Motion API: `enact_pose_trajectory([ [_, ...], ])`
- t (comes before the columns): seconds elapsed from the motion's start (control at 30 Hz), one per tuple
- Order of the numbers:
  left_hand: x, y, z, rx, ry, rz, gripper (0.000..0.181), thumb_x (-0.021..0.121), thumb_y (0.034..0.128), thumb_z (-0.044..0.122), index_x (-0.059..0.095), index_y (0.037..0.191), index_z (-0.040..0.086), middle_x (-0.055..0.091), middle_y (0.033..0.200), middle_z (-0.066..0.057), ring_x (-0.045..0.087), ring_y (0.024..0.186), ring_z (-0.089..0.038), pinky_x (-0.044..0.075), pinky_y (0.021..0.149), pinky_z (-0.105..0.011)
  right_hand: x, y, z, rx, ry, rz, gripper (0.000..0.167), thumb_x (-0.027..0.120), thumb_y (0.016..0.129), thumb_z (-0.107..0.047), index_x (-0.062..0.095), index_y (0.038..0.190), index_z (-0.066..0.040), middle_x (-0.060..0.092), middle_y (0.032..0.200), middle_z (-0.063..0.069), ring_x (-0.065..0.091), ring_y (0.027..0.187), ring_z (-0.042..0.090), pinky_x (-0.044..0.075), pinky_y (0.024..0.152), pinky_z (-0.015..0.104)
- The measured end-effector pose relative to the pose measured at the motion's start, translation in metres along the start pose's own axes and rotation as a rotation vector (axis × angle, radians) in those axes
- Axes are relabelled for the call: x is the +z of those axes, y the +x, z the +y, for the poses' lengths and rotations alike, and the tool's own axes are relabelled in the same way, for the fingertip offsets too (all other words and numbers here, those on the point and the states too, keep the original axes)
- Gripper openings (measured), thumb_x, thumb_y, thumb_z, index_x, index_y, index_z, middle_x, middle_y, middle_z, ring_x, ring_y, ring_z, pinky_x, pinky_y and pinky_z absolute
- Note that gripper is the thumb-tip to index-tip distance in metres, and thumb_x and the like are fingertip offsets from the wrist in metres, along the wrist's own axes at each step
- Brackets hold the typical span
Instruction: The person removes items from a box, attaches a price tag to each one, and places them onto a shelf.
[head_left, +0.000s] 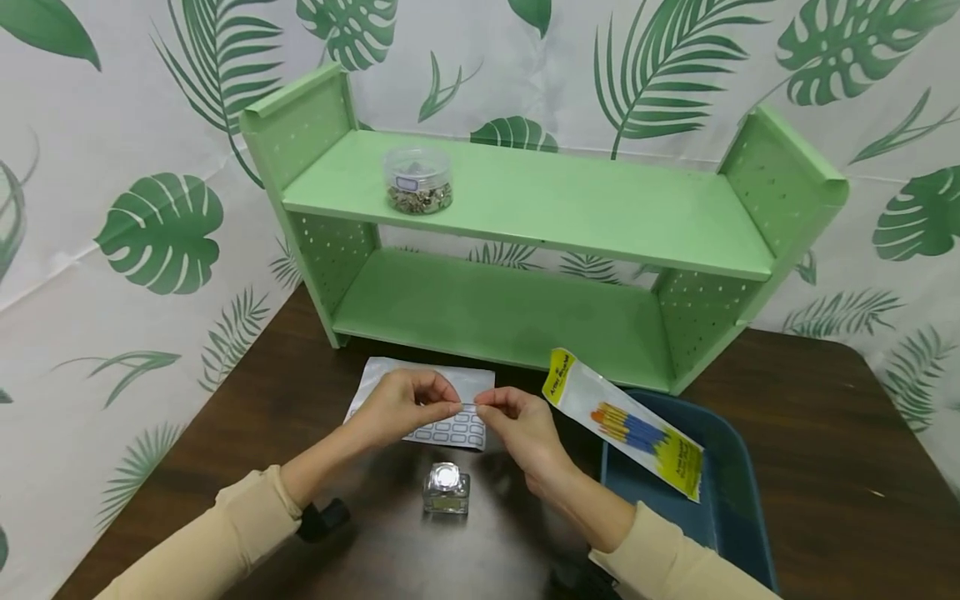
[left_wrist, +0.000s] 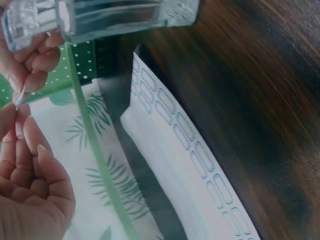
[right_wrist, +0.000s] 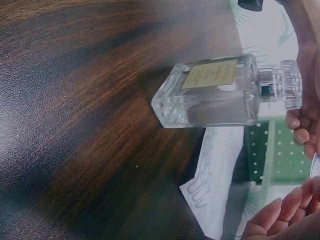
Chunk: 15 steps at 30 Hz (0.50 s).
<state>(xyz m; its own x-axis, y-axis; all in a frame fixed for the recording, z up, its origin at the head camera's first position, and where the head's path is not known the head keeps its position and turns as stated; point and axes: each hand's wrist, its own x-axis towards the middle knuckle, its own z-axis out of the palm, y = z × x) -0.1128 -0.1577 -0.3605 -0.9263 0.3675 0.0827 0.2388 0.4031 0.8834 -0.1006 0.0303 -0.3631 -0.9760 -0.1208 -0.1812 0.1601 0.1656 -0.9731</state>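
Head view: both hands meet above a dark wooden table (head_left: 810,450), fingertips close to each other.
Left hand (head_left: 401,407): thumb and forefinger pinched together on the left end of a small sticker (head_left: 468,406).
Right hand (head_left: 527,429): thumb and forefinger pinched on the sticker's right end, the other fingers curled in.
Sticker: held up between the two sets of fingertips, above the label sheet; the right wrist view shows a blue outline on it.
Label sheet (head_left: 453,432): on the table beneath the hands, its far part blank, its near part printed with rows of blue-outlined labels; one edge lifts in the left wrist view.
Glass bottle (head_left: 446,490): upright on the table, near side of the sheet, between the forearms and apart from both hands; clear stopper, pale yellow label.
Brush packet (head_left: 630,425): to the right of the right hand, lying slantwise across the blue bin (head_left: 738,475).
Green shelf (head_left: 540,187): two tiers, at the far side of the table.
Clear jar (head_left: 418,183): left part of the upper tier, labelled, partly filled with small pieces.
Backdrop (head_left: 525,50): white cloth printed with green leaves, behind the shelf.
Sleeves (head_left: 251,521): cream, on both forearms.
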Motion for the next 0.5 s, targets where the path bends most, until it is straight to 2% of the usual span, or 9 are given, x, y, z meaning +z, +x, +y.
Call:
enact_pose_trajectory([
  [0.3, 0.0, -0.005, 0.011, -0.014, -0.013, -0.024, 0.01, 0.069, 0.0853, 0.016, 0.068, 0.085, 0.007, 0.063, 0.072, 0.0, 0.053, 0.061, -0.007, 0.044, 0.054, -0.02, -0.005, -0.013, -0.005, -0.023, -0.001, -0.013, 0.01, 0.063, 0.088, -0.006, 0.065, 0.096, 0.0, 0.061, 0.088, 0.004, 0.049, 0.078, 0.014, 0.041, 0.066, 0.023],
  [0.5, -0.001, -0.012, 0.016, -0.005, -0.024, -0.054, 0.006, 0.068, 0.086, 0.015, 0.068, 0.085, 0.009, 0.065, 0.073, -0.003, 0.053, 0.062, -0.006, 0.044, 0.055, -0.02, -0.004, -0.023, -0.005, -0.061, 0.022, -0.018, 0.009, 0.066, 0.086, -0.005, 0.064, 0.094, -0.001, 0.061, 0.086, 0.003, 0.051, 0.077, 0.015, 0.043, 0.065, 0.021],
])
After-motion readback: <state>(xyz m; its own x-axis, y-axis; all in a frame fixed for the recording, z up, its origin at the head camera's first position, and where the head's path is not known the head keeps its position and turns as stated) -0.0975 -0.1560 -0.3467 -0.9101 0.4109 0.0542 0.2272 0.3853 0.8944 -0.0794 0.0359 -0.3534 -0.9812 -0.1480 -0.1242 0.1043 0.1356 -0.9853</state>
